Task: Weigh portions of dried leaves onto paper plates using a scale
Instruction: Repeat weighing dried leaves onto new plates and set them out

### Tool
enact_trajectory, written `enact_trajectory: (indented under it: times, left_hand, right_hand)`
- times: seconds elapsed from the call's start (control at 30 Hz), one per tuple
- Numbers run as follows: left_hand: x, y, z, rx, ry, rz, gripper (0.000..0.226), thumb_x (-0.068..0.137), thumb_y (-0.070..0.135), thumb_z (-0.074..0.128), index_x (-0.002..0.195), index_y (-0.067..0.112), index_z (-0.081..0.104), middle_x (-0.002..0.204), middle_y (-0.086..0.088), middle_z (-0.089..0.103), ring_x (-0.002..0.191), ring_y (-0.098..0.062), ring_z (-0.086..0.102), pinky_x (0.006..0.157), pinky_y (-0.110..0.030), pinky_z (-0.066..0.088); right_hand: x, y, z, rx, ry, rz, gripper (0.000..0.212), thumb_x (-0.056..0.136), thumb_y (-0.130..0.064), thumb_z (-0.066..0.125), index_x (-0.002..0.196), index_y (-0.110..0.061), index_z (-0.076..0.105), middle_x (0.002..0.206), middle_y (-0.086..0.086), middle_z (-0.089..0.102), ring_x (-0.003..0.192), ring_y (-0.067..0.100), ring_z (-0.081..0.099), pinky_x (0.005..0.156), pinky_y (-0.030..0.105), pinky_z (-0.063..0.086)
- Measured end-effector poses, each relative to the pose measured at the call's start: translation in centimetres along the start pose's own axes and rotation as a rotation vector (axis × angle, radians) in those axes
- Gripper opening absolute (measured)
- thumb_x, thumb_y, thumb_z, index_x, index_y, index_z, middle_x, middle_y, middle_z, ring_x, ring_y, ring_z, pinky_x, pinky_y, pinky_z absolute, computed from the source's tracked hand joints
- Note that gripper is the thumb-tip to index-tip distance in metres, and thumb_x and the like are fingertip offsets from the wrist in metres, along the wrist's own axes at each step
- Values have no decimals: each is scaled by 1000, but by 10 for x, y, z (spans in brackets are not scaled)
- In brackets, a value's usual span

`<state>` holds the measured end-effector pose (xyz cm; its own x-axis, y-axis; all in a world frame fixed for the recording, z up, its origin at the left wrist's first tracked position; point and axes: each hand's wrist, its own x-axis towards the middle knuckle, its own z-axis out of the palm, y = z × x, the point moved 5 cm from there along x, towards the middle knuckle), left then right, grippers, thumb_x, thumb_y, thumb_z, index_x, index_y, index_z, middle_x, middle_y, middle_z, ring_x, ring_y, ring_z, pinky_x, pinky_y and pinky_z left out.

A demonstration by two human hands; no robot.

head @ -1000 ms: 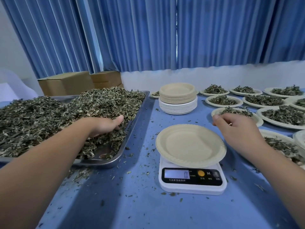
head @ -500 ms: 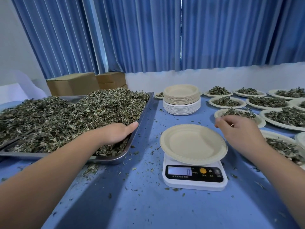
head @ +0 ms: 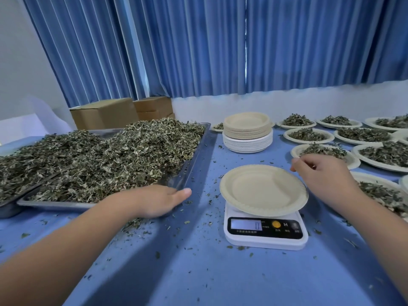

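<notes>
An empty beige round paper plate (head: 262,189) was found on the white digital scale (head: 266,231). Left of the scale, the left hand (head: 154,200) covered the steel tray (head: 195,160) corner, fingers hidden. Right of it, the right hand (head: 320,175) hung with fingers loosely curled, empty. Dried leaves (head: 132,151) could be scattered in carrying, or the overhanging plate tipped.

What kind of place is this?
Probably a small packing workroom: a metal tray heaped with dried leaves, a scale bearing an empty paper plate, and many filled plates on a blue table.

person | left hand (head: 154,202) bare | right hand (head: 320,175) bare | forearms bare to frame edge
</notes>
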<state>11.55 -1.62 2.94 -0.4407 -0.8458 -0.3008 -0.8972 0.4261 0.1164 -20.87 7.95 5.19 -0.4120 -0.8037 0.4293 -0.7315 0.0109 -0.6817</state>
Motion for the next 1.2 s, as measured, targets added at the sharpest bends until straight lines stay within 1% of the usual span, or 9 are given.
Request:
enact_trajectory:
  times: [0.1, 0.23, 0.37, 0.53, 0.7, 0.87, 1.0, 1.07, 1.2]
  left_hand:
    - [-12, 1, 7, 10, 102, 48, 69, 90, 70, 17, 122, 25, 58, 123, -1, 62, 110, -18, 58, 100, -36, 43]
    - [-23, 4, 7, 136, 295, 95, 53, 92, 66, 22, 82, 22, 50, 83, 2, 56, 73, -10, 54, 69, -32, 45]
    - [-23, -3, 4, 91, 399, 139, 60, 81, 71, 16, 75, 21, 48, 74, 2, 51, 63, -8, 47, 59, -31, 36]
    - [-17, -16, -7, -139, 404, 163, 74, 70, 80, 35, 83, 13, 64, 60, 1, 52, 46, -5, 38, 47, -19, 32]
    - [-11, -24, -13, -289, 444, 138, 44, 81, 66, 52, 80, 25, 69, 40, 8, 47, 34, -6, 33, 37, -17, 27]
    - [0, -29, -20, -383, 454, 69, 24, 92, 47, 57, 84, 26, 66, 32, 8, 43, 26, -4, 31, 30, -13, 21]
    - [4, -31, -35, -515, 513, 29, 27, 92, 49, 54, 90, 25, 67, 33, 5, 41, 27, -4, 28, 31, -16, 24]
    - [2, -22, -50, -552, 589, 42, 28, 92, 52, 54, 90, 27, 67, 39, 7, 52, 29, -3, 41, 32, -12, 32]
    - [0, 17, -80, -669, 683, 147, 46, 88, 61, 54, 84, 18, 70, 76, -13, 72, 64, -29, 70, 64, -36, 60]
  right_hand:
    - [-1, 0, 0, 8, 2, -3, 35, 97, -23, 54, 75, 0, 68, 40, -16, 48, 46, -2, 47, 47, 22, 25]
    - [-1, 1, 0, 25, 2, 16, 35, 96, -23, 53, 75, -1, 69, 39, -13, 47, 42, 1, 45, 49, 27, 24]
    - [-1, 4, -2, 48, 15, 30, 36, 97, -24, 52, 76, 0, 68, 36, -9, 41, 38, 4, 41, 48, 25, 22]
    - [-2, 4, -5, 62, 15, 36, 33, 98, -25, 51, 76, -9, 69, 35, -10, 42, 35, 4, 40, 47, 26, 23]
    - [-1, 5, -4, 56, 3, 36, 30, 98, -26, 50, 79, -14, 70, 35, -11, 44, 35, 3, 41, 47, 26, 23]
    - [0, 6, -4, 48, 5, 37, 31, 98, -26, 51, 77, -12, 70, 36, -11, 42, 37, 3, 40, 48, 26, 23]
    - [1, 8, -6, 57, 16, 48, 30, 98, -26, 51, 77, -14, 70, 36, -11, 43, 36, 4, 40, 47, 26, 23]
    - [2, 9, -6, 57, 19, 46, 30, 98, -26, 51, 77, -14, 70, 36, -11, 44, 36, 3, 41, 47, 25, 23]
    - [3, 9, -6, 63, 18, 45, 30, 98, -25, 51, 78, -13, 70, 37, -13, 45, 37, 2, 41, 48, 26, 24]
